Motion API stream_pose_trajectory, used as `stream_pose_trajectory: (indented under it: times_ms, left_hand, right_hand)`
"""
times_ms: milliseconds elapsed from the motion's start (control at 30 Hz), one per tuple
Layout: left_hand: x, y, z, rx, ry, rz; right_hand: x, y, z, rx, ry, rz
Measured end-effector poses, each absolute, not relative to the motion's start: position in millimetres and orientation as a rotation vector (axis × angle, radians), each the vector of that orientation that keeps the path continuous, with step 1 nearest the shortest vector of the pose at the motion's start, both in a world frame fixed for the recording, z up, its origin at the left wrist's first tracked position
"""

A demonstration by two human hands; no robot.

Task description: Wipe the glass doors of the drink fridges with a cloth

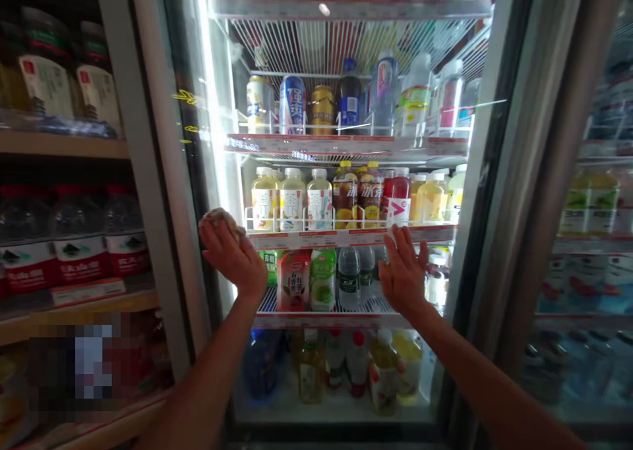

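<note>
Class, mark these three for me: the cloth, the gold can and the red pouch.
Cloth (223, 215): head view, on its exposed upper part.
Gold can (323, 111): head view, middle of its front.
Red pouch (293, 281): head view, middle of its front.

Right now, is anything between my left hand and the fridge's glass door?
Yes, a crumpled cloth under the left hand, toward the left side of the glass door. Nothing else visible stands between them.
</note>
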State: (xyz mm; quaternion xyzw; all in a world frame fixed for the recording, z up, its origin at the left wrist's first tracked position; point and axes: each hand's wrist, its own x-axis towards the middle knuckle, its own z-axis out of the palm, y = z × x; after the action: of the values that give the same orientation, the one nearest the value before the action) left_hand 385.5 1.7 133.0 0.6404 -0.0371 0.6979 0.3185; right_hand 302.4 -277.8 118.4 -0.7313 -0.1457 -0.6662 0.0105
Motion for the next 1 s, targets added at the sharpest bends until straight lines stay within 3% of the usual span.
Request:
stream_pose_trajectory:
  times_ms: [167, 400, 600, 800, 1000]
  left_hand:
    - [374.4, -26.4, 125.7, 1.966, -0.694, 1.994]
    - [380.0, -29.9, 140.8, 1.725, -0.199, 1.932]
    - [372.1, -53.0, 135.3, 1.917, -0.846, 2.026]
    - [373.7, -51.0, 147.1, 1.675, -0.267, 1.941]
    - [365.7, -74.5, 139.1, 1.958, -0.914, 2.020]
  right_hand:
    - [302.5, -274.6, 116.4, -2.291, -0.470, -2.074]
    - [301.1, -288.7, 118.8, -2.294, -0.408, -2.082]
    - [300.5, -287.5, 118.6, -2.298, -0.406, -2.066]
    - [297.0, -300.2, 120.0, -2.290, -0.366, -2.095]
    - [294.8, -301.9, 119.9, -2.309, -0.358, -2.070]
